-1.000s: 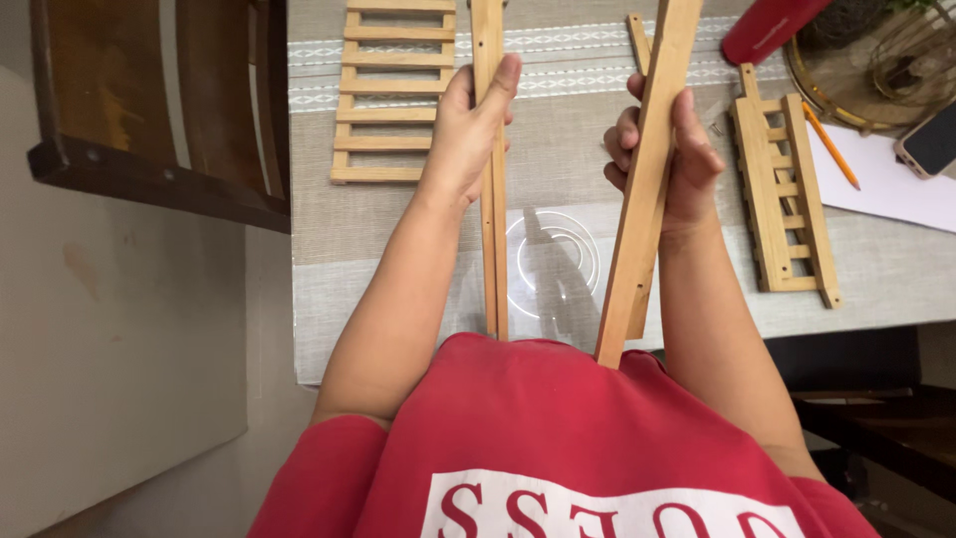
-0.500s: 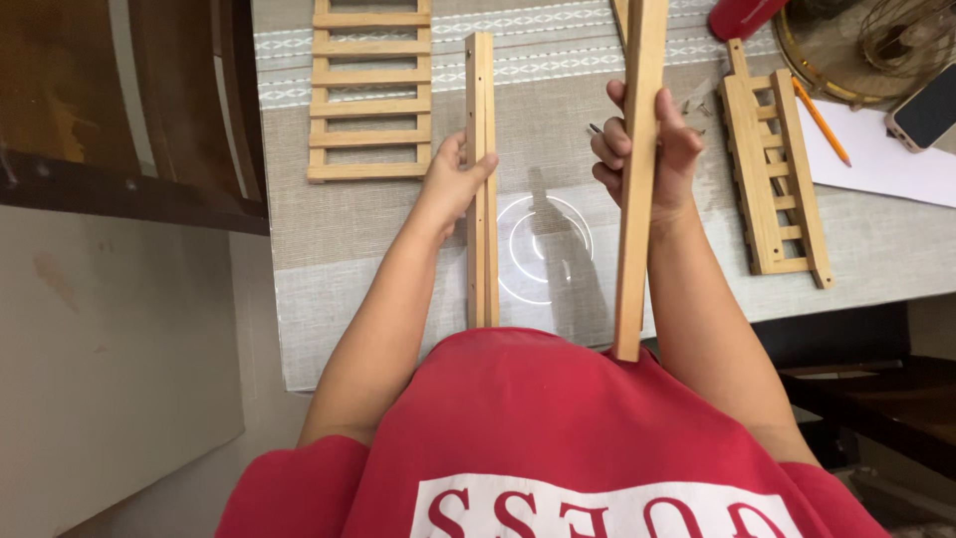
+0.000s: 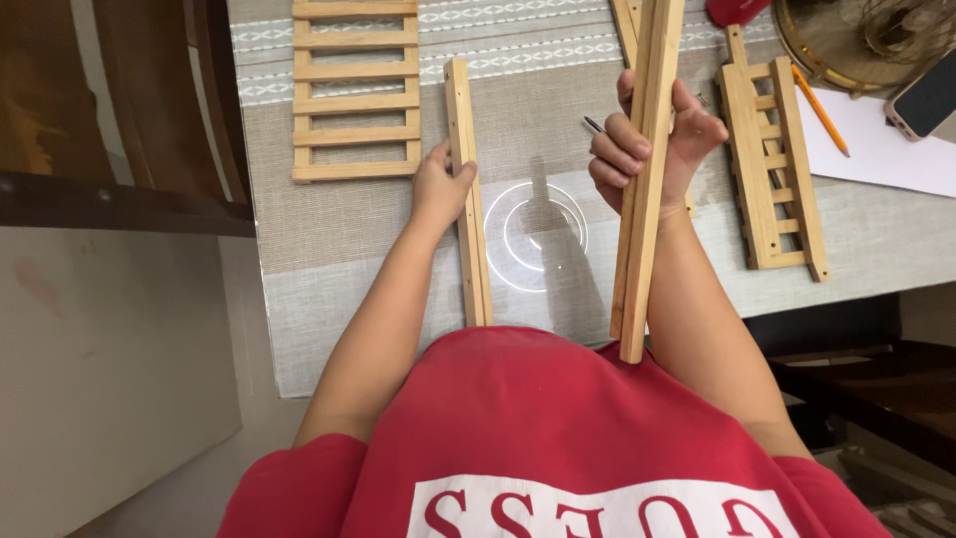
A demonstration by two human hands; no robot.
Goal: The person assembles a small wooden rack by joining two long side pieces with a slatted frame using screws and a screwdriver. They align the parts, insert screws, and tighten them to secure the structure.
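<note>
A: Well, biggest first: what carries everything?

B: The surface (image 3: 329,259), covered by a grey woven cloth with pale patterned bands at the far end. A dark wooden chair (image 3: 119,130) stands at its left edge.

A: And the arms?

B: Both reach forward from a red shirt, bare below the sleeves. The left forearm runs straight up to the left hand (image 3: 438,189); the right forearm angles up with the wrist raised off the cloth.

A: What is the right hand doing?

B: The right hand (image 3: 652,149) is wrapped tight around 1 long wooden strip (image 3: 642,199), fingers curled over its left side, thumb on the right. The strip stands clear of the cloth, its near end over the shirt.

A: The left?

B: It grips a second wooden strip (image 3: 468,199) lying flat on the cloth, thumb on top, fingers pinching the edge.

A: Anything else?

B: 2 slatted wooden racks: 1 at far left (image 3: 354,90), 1 at right (image 3: 772,169). A clear round lid (image 3: 536,236) lies between the hands. An orange pencil (image 3: 822,110) rests on white paper (image 3: 876,154), beside a phone (image 3: 926,100).
</note>
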